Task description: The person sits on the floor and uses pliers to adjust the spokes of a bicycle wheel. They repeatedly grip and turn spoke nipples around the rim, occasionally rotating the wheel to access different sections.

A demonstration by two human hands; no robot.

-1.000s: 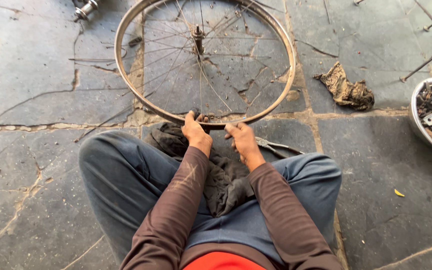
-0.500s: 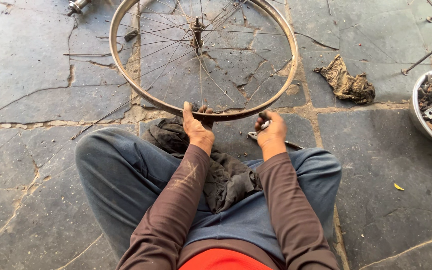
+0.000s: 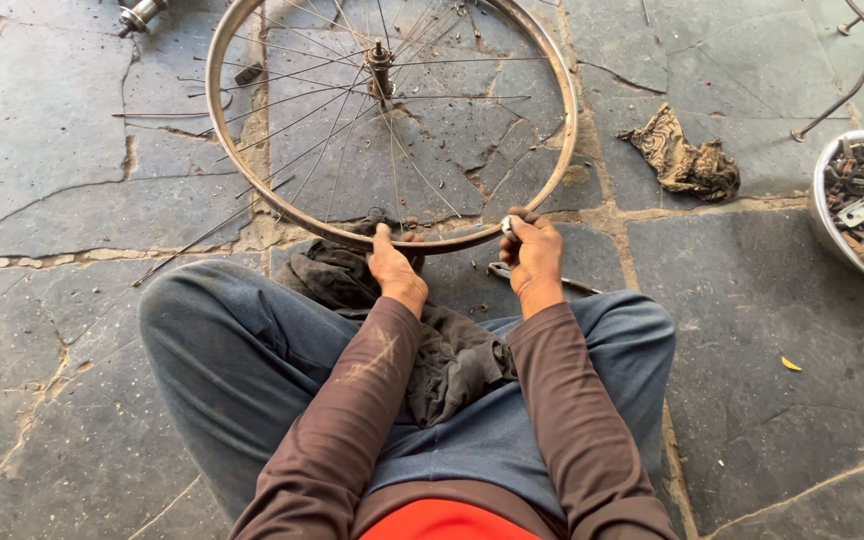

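Steel rim pinched at near edge, both hands on it

Steel fingers-first: right hand has its fingers curled closed around a small silver piece at the rim, likely a spoke nipple or small tool, too small to tell. Left hand rests on the rim's near edge, thumb up, fingers bent over the metal; how firmly it grips, cannot tell. Bicycle wheel rim lies flat on the stone floor just ahead of the knees, hub in the middle, thin spokes fanning out, some loose and crooked. Judgement: rim is light, stiff, smooth and a bit slippery; hold at the rim wall, not the spokes, which bend easily. Dark rag sits in the lap. Slim metal tool lies on floor beside the right wrist. Crumpled brown cloth to the right, white bowl of metal scrap at far right.
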